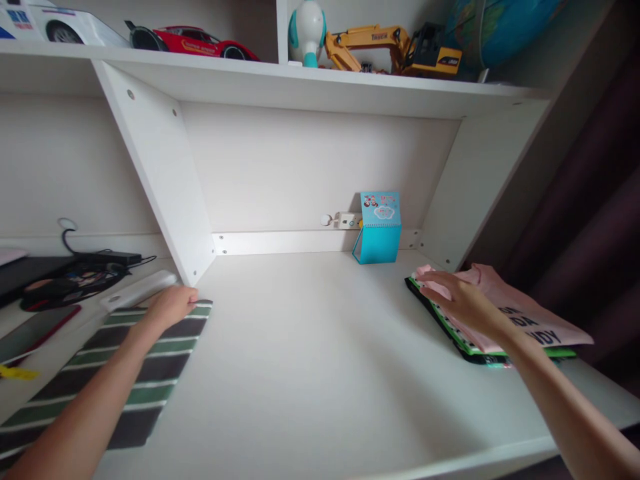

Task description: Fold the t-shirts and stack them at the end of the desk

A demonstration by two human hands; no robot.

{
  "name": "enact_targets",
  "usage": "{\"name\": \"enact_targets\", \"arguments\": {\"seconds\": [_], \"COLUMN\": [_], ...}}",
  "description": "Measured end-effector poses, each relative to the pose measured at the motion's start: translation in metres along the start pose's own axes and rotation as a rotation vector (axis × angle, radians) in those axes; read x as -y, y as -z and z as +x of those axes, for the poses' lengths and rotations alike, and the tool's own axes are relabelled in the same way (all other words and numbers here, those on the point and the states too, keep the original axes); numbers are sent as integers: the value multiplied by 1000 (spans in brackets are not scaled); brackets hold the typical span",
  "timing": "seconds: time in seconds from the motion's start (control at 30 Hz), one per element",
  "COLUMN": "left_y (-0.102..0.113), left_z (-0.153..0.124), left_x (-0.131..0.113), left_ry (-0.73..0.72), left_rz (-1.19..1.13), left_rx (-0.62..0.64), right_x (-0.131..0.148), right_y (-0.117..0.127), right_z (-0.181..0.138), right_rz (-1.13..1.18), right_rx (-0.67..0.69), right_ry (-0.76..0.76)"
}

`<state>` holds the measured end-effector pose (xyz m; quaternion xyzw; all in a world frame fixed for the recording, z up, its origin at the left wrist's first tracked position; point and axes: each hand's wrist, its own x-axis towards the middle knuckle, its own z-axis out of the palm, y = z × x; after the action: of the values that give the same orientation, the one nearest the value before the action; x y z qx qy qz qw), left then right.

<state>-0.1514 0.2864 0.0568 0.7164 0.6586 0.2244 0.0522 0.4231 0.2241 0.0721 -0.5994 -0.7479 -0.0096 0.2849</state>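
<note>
At the left, my left hand [173,305] is closed at the far edge of a flat striped cloth [163,370] in green, dark grey and white. My forearm covers part of the cloth, and the fingertips are hidden. Over on the right, my right hand [460,300] rests with fingers apart on a folded pink T-shirt [500,293] with dark lettering. This shirt tops a small stack, where green and black folded clothes [467,350] show at the edges.
A blue desk calendar [381,230] stands at the back of the white desk [300,367], beside a power socket [349,221]. Cables [95,270] and a phone-like device [35,333] lie left. Overhead, a shelf [320,77] holds a red toy car [195,43] and toy excavator [390,50].
</note>
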Motion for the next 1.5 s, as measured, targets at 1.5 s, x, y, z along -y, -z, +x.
{"name": "enact_targets", "arguments": {"seconds": [1.5], "left_y": [66], "left_z": [-66], "left_x": [-180], "left_ry": [-529], "left_rz": [-237], "left_rx": [-147], "right_x": [81], "right_y": [56], "right_z": [-22], "right_rz": [279], "right_rx": [-199], "right_ry": [74]}}
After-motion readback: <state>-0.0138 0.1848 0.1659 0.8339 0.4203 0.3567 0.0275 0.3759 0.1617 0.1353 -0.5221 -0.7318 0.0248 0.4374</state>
